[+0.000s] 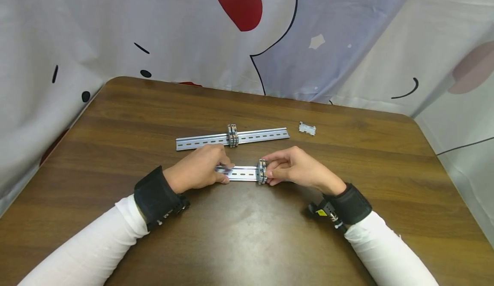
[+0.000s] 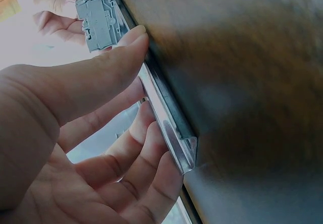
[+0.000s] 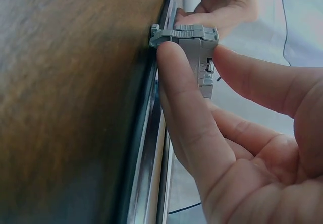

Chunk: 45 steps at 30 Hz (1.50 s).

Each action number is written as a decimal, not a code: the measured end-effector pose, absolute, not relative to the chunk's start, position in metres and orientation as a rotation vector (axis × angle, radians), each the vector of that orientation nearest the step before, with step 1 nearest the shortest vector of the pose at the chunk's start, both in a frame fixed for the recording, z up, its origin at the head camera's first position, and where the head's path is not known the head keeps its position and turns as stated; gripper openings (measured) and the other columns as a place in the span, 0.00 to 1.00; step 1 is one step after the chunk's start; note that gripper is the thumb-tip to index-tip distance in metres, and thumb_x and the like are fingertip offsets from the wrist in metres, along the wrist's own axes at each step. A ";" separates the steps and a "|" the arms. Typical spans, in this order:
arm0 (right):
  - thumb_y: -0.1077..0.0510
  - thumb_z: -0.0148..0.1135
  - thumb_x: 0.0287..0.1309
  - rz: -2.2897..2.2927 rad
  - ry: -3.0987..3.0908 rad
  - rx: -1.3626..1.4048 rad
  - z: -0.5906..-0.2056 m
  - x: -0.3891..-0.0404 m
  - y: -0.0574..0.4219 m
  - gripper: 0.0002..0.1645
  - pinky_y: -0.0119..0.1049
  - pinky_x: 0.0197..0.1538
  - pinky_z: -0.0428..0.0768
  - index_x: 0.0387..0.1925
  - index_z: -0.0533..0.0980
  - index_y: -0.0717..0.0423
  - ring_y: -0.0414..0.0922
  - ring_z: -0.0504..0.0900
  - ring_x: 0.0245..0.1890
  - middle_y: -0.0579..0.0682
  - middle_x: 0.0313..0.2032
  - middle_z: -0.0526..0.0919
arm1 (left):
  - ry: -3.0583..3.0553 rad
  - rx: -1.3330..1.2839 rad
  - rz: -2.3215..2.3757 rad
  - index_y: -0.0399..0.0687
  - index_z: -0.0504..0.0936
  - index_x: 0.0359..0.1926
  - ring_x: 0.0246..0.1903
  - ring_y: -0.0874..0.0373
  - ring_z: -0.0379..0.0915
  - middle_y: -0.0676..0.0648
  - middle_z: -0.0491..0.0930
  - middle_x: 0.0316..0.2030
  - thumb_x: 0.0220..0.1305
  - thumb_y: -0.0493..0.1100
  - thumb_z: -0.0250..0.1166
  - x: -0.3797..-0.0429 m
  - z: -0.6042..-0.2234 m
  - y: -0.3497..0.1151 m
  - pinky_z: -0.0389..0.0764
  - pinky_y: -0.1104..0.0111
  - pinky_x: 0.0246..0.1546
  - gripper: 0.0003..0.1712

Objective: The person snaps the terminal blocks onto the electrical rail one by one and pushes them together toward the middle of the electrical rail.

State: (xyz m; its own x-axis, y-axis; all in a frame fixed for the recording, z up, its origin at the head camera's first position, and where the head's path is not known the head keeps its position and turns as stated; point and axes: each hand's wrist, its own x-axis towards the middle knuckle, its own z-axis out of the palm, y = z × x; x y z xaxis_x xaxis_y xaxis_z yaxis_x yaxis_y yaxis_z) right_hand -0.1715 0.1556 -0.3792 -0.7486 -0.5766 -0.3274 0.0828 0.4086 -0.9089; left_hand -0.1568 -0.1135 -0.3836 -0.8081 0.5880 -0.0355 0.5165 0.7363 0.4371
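My left hand point(image 1: 201, 168) grips the nearer metal DIN rail point(image 1: 243, 174), thumb along its front edge and fingertips at the back edge. Grey DIN-rail terminal blocks point(image 1: 262, 172) stand upright across this rail, side by side. From the right, my right hand point(image 1: 300, 167) pinches the blocks between thumb and fingers. In the right wrist view, a fingertip lies at the lower end of the grey terminal block point(image 3: 194, 40), near the rail, and the thumb at its upper corner. The left wrist view shows the block's flat side point(image 2: 98, 22). My hands cover both ends of the rail in the head view.
Behind my hands lies a second slotted DIN rail point(image 1: 262, 136), with a few terminal blocks point(image 1: 233, 136) on its middle. One loose grey terminal block point(image 1: 307, 128) lies flat to its right. A printed cloth point(image 1: 173, 28) hangs along the wooden table's point(image 1: 247, 243) far edge.
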 end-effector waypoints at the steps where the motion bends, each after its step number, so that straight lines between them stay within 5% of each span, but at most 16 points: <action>1: 0.72 0.58 0.62 -1.371 2.044 -0.419 -0.379 -0.172 0.155 0.26 0.44 0.44 0.86 0.62 0.70 0.73 0.45 0.87 0.36 0.69 0.43 0.84 | 2.766 0.885 0.621 0.45 0.89 0.47 0.38 0.54 0.76 0.46 0.83 0.40 0.53 0.45 0.76 -0.157 -0.383 -0.114 0.75 0.64 0.38 0.20; 15: 0.61 0.62 0.63 -0.900 2.582 -0.625 -0.370 -0.184 0.172 0.23 0.40 0.36 0.86 0.59 0.76 0.65 0.50 0.89 0.31 0.60 0.38 0.89 | 2.756 0.886 0.640 0.45 0.89 0.47 0.41 0.54 0.77 0.46 0.83 0.41 0.53 0.45 0.76 -0.156 -0.385 -0.115 0.77 0.63 0.41 0.19; 21: 0.62 0.65 0.60 -0.331 2.973 -0.583 -0.368 -0.219 0.197 0.25 0.50 0.45 0.81 0.57 0.75 0.70 0.58 0.83 0.44 0.65 0.44 0.84 | 2.758 0.890 0.641 0.44 0.89 0.47 0.41 0.53 0.77 0.46 0.83 0.41 0.53 0.45 0.76 -0.157 -0.386 -0.114 0.77 0.63 0.41 0.19; 28: 0.63 0.66 0.58 -0.122 3.007 -0.615 -0.375 -0.252 0.220 0.25 0.53 0.49 0.78 0.56 0.75 0.72 0.62 0.79 0.48 0.68 0.49 0.80 | 2.755 0.906 0.639 0.44 0.89 0.46 0.40 0.54 0.77 0.46 0.83 0.40 0.53 0.45 0.76 -0.157 -0.388 -0.110 0.77 0.64 0.40 0.19; 35: 0.63 0.66 0.57 0.001 2.935 -0.723 -0.374 -0.251 0.235 0.07 0.42 0.29 0.75 0.34 0.80 0.67 0.50 0.77 0.27 0.57 0.28 0.79 | 2.759 0.935 0.646 0.43 0.89 0.46 0.41 0.53 0.78 0.45 0.83 0.40 0.52 0.45 0.76 -0.158 -0.389 -0.107 0.78 0.63 0.41 0.19; 37: 0.64 0.65 0.55 0.028 2.908 -0.723 -0.371 -0.248 0.240 0.08 0.37 0.24 0.70 0.36 0.80 0.66 0.46 0.72 0.21 0.53 0.25 0.78 | 2.763 0.937 0.644 0.43 0.89 0.45 0.41 0.53 0.78 0.46 0.84 0.40 0.52 0.44 0.77 -0.159 -0.389 -0.107 0.78 0.63 0.42 0.19; 41: 0.64 0.63 0.51 0.024 2.879 -0.651 -0.365 -0.239 0.249 0.26 0.33 0.19 0.64 0.55 0.77 0.65 0.41 0.66 0.14 0.50 0.21 0.75 | 2.769 0.943 0.638 0.44 0.89 0.45 0.42 0.53 0.79 0.46 0.84 0.41 0.52 0.44 0.76 -0.161 -0.388 -0.108 0.79 0.62 0.43 0.19; 45: 0.65 0.61 0.51 -0.033 2.900 -0.574 -0.361 -0.228 0.260 0.27 0.34 0.22 0.66 0.55 0.78 0.65 0.41 0.67 0.15 0.53 0.23 0.80 | 2.764 0.930 0.648 0.43 0.89 0.46 0.43 0.53 0.79 0.46 0.84 0.41 0.53 0.44 0.76 -0.162 -0.387 -0.109 0.79 0.62 0.43 0.19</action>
